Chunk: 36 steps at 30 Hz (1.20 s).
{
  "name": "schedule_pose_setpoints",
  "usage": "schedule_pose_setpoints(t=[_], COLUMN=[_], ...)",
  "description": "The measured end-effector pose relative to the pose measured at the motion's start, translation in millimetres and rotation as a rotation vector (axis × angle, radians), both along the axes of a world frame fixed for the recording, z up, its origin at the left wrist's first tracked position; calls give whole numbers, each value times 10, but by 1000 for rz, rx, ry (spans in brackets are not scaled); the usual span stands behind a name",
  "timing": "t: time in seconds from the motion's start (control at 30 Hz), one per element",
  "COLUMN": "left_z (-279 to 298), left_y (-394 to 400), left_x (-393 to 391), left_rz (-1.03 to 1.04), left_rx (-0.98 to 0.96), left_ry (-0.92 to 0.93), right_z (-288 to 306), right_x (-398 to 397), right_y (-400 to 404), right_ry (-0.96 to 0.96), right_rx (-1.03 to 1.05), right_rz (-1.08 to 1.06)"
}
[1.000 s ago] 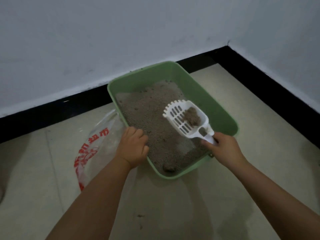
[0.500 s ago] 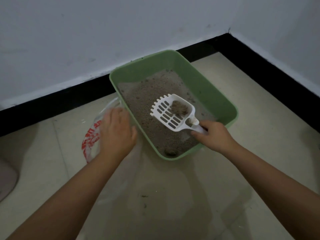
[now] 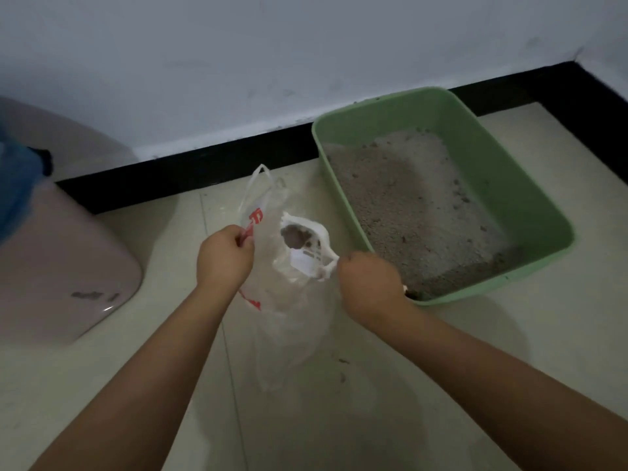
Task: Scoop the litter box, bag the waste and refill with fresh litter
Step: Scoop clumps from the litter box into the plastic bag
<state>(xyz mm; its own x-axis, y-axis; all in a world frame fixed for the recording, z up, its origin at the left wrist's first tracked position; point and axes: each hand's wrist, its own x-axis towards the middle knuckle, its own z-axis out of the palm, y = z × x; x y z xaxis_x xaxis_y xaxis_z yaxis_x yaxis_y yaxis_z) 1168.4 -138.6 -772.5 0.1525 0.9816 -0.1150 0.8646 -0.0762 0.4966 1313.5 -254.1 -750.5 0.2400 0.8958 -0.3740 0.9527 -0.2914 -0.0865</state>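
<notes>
A green litter box (image 3: 530, 202) with grey litter stands on the floor at the right, against the wall. Left of it lies a clear plastic bag (image 3: 292, 311) with red print. My left hand (image 3: 225, 256) pinches the bag's edge and holds its mouth up. My right hand (image 3: 368, 280) grips the handle of a white slotted scoop (image 3: 306, 246). The scoop's head is inside the bag's mouth, seen through the plastic, with a brown clump in it. A dark clump lies in the box's near corner.
A pinkish rounded object (image 3: 61, 253) stands at the left, with something blue (image 3: 17, 185) on top of it. A black skirting (image 3: 190, 168) runs along the white wall. A few crumbs lie on the beige tiled floor (image 3: 343, 362).
My right hand carried the loaded scoop out of the litter box and leftward into the bag. My left hand went from the box's rim to the bag and lifted its edge.
</notes>
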Motion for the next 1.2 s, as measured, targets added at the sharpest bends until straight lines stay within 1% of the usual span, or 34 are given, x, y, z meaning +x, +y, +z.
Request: schedule_pose_setpoints(t=[0.07, 0.1, 0.2, 0.23, 0.3, 0.37, 0.4, 0.47, 0.5, 0.57, 0.63, 0.67, 0.77, 0.97, 1.03, 1.13, 1.2], left_z=[-35, -49, -39, -34, 18, 78, 100, 95, 71, -2, -131, -218, -431, -572, -609, -668, -690], left_y=[22, 29, 34, 31, 2, -45, -69, -133, -170, -281, -394, -431, -435, -383, -379, -384, -382], left_x=[-24, -34, -22, -15, 3, 62, 123, 321, 450, 737, 1001, 1096, 1224, 1287, 1313, 1331, 1338], left_rz=[18, 19, 6, 2, -10, -50, -128, -373, -529, -799, -992, -1048, -1071, -1082, -1082, -1062, -1065], left_rx=[-10, -15, -21, -3, 94, 304, 438, 640, 674, 663, 644, 630, 593, 638, 663, 696, 714], left_ry=[11, 9, 7, -5, -19, -52, -102, -179, -208, -218, -141, -109, -96, -140, -190, -224, -227], right_z=[-2, -29, 67, 129, 312, 524, 619, 742, 765, 767, 687, 643, 453, 227, 170, 58, -51], right_x=[-115, -124, -19, 48, 275, 597, 772, 1127, 1282, 1524, 1691, 1741, 1809, 1969, 1976, 1971, 1992], right_y=[25, 20, -63, -99, -180, -288, -350, -431, -439, -410, -367, -349, -338, -283, -270, -245, -226], right_ry=[-81, -90, -119, -146, -175, -140, -155, -267, -325, -414, -491, -514, -504, -445, -408, -337, -270], right_rx=[22, 33, 82, 155, 281, 219, 162, 95, 31, -108, -217, -265, -339, -310, -300, -253, -234], right_rz=[81, 101, 86, 97, 48, -87, -141, -143, -122, -78, 12, 70, 232, 415, 473, 474, 407])
